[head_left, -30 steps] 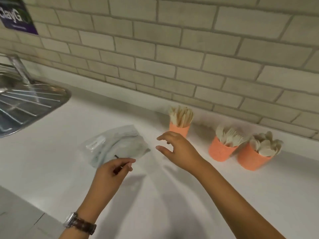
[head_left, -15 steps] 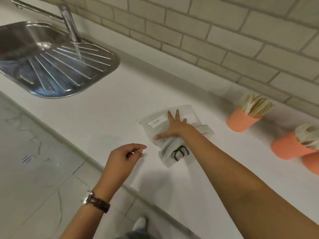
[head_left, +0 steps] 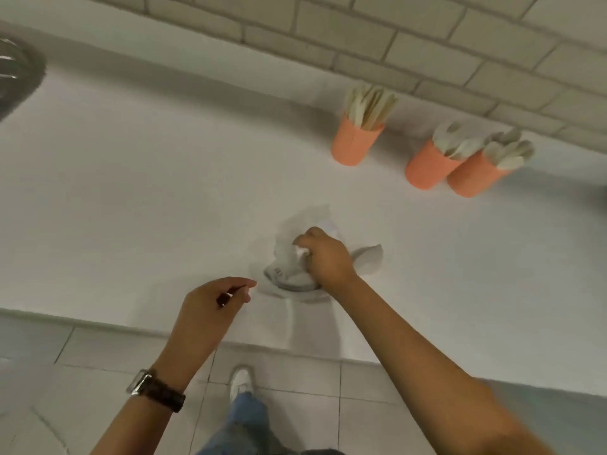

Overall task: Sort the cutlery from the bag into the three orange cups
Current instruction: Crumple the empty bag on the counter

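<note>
Three orange cups stand near the tiled wall: the left cup (head_left: 353, 142) holds pale wooden sticks or knives, the middle cup (head_left: 427, 167) and the right cup (head_left: 473, 177) hold pale cutlery. The clear plastic bag (head_left: 368, 261) lies crumpled on the white counter (head_left: 147, 198). My right hand (head_left: 323, 257) grips the bunched bag from above. My left hand (head_left: 213, 298) hovers near the counter's front edge, left of the bag, pinching a small dark thing between thumb and fingers.
A steel sink (head_left: 16, 77) shows at the far left edge. The brick-tiled wall (head_left: 394, 37) runs behind the cups. Below the counter edge are floor tiles (head_left: 361, 389), my shoe (head_left: 241, 382) and a jeans leg.
My right hand went from lying flat on the bag to gripping it crumpled. The view has swung right and down; the left hand keeps its pinch.
</note>
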Available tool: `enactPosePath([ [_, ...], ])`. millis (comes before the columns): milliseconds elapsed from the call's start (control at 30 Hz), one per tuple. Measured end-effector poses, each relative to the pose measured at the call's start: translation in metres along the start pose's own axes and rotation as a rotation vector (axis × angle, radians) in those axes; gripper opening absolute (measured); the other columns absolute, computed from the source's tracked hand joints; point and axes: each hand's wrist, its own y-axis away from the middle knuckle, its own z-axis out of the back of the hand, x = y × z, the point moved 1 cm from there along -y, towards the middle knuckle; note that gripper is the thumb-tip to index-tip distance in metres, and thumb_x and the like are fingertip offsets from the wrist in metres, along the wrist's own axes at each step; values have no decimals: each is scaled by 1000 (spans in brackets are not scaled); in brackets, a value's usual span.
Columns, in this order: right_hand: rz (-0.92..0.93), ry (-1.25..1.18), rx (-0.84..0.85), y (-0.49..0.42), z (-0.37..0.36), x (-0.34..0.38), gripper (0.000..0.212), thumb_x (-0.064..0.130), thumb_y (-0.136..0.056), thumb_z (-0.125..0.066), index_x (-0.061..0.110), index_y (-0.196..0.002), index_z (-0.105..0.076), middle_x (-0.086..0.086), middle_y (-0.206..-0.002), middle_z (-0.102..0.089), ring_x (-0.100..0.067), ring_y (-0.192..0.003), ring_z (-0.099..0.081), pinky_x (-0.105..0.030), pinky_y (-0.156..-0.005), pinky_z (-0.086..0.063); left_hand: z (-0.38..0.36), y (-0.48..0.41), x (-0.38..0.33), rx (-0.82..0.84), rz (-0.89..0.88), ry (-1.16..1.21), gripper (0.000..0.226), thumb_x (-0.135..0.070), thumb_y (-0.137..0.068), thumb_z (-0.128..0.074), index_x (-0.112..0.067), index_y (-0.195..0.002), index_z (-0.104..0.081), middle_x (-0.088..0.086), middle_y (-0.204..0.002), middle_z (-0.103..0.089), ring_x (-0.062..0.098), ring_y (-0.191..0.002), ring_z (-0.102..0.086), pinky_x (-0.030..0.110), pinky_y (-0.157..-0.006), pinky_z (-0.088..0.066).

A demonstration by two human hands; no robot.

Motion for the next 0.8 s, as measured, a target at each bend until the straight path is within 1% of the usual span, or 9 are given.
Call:
enactPosePath([
  [100,-206,-112,-146,84,20,-60,32,-6,-68,-46,-1,-89,-70,-17,-95,-61,-31,-82,-60,-36,-68,-45,-40,3,-20,126,-74,-53,25,-19,-89,-57,-43,-86,-64,-17,-78,-68,3,-70,-59,1,-60,-40],
  [233,-496,-173,-333,203,43,-132,23,-12,-70,-51,2,-81,-66,-13,-91,-63,-28,-83,-58,-35,-69,-42,-113,24,-54,301,-203,-95,22,-16,-89,-58,-36,-89,-67,-14,-79,-69,-2,-62,-55,1,-57,-38],
  [300,-589,-215,-443,264,51,-161,27,-12,-72,-49,14,-65,-53,-3,-77,-56,-22,-73,-52,-36,-62,-39,-156,43,-70,395,-243,-105,20,-16,-89,-58,-33,-90,-68,-13,-80,-69,-1,-59,-55,4,-55,-39],
  [367,-645,-234,-548,324,56,-190,43,-12,-72,-49,27,-58,-40,11,-67,-44,-15,-65,-45,-28,-57,-34,-203,65,-83,469,-278,-110,20,-17,-88,-59,-33,-90,-71,-13,-80,-70,6,-69,-60,9,-60,-43],
  [467,-715,-293,-625,408,53,-238,46,-13,-71,-50,30,-58,-43,13,-68,-43,-10,-65,-45,-20,-59,-36,-277,107,-95,551,-303,-106,19,-20,-88,-59,-35,-92,-71,-15,-79,-70,6,-82,-62,13,-69,-45],
  [533,-765,-354,-676,459,41,-274,49,-12,-72,-51,34,-56,-43,14,-66,-44,-5,-64,-45,-16,-59,-36,-326,138,-98,598,-322,-122,21,-22,-88,-59,-40,-89,-69,-21,-83,-68,-2,-83,-61,11,-70,-43],
  [600,-815,-433,-697,503,24,-312,49,-10,-74,-51,36,-59,-47,13,-67,-49,-1,-65,-48,-14,-60,-39,-375,168,-95,622,-333,-146,26,-19,-87,-60,-43,-85,-67,-21,-81,-69,-3,-81,-61,13,-70,-44],
  [700,-870,-582,-714,554,-3,-365,33,-3,-83,-49,26,-69,-57,3,-72,-59,-8,-68,-54,-20,-62,-43,-439,206,-85,665,-276,-191,26,-15,-87,-61,-40,-85,-67,-12,-77,-70,5,-81,-64,17,-73,-47],
  [800,-923,-696,-716,585,-21,-410,32,-5,-87,-48,20,-68,-56,5,-66,-55,-6,-64,-49,-15,-60,-39,-492,239,-78,743,-188,-240,22,-15,-89,-57,-34,-89,-67,-16,-80,-68,3,-82,-64,16,-74,-48],
])
